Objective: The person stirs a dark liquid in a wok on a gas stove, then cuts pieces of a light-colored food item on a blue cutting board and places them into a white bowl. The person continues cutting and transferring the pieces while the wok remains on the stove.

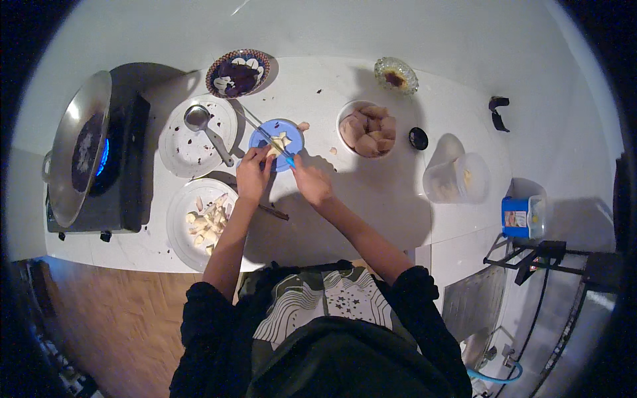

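Observation:
My right hand (310, 180) is closed around the blue handle of a knife (267, 137), whose long blade slants away to the upper left across a small blue plate (255, 140). On that plate lie several pale yellow pieces (281, 140), whose kind I cannot make out. The fingers of my left hand (253, 175) are bent over the near left rim, pressed against a pale yellow piece (273, 152) beside the blade. Below my left hand, a white plate (178, 229) holds more pale yellow chunks (211, 222), partly hidden by my left forearm.
On the left, a wok (66, 179) sits tilted over a blue flame on a black stove (129, 166). A ladle (215, 139) rests on a white plate (174, 159). Behind stands a patterned bowl (211, 71); rightward are a bowl of raw meat (367, 131), black lid (418, 138) and clear container (458, 179).

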A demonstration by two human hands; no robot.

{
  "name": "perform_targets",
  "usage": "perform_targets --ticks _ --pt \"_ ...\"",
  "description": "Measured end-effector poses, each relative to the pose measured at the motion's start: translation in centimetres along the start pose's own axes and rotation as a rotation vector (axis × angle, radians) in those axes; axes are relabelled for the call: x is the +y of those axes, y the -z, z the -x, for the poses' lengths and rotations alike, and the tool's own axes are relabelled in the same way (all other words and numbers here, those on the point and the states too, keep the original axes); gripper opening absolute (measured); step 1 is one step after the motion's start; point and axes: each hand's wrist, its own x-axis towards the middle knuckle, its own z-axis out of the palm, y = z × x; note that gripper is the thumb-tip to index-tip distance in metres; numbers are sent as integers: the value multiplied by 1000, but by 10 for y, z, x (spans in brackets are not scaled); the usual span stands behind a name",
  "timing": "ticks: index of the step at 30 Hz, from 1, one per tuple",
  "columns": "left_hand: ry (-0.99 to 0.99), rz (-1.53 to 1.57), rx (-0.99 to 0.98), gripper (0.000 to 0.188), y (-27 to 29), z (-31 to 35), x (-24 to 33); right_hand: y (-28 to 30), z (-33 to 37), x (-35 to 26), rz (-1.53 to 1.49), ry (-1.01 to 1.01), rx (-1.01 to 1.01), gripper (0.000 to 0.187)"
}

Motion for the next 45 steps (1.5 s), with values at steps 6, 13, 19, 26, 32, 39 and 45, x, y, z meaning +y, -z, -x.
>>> perform_targets --ticks 6,13,19,26,32,39,45 --pt "56 -11 -32 21 -4 -2 -7 -8 -4 10 189 36 31 29" --pt "23 28 -39 24 -1 -4 -3 -15 -16 40 -235 283 219 29" --pt "20 61 -36 25 4 2 -9 46 27 4 -654 -91 -276 33" --pt "18 78 -30 25 7 5 -9 9 50 18 -283 228 235 24" --pt "9 50 -45 25 4 8 -6 -14 44 31 -28 280 351 28" --pt "-44 37 63 26 1 21 -9 -3 32 18 143 79 90 34" --pt "72 30 -10 28 8 10 -3 5 28 30 -333 47 69 35"
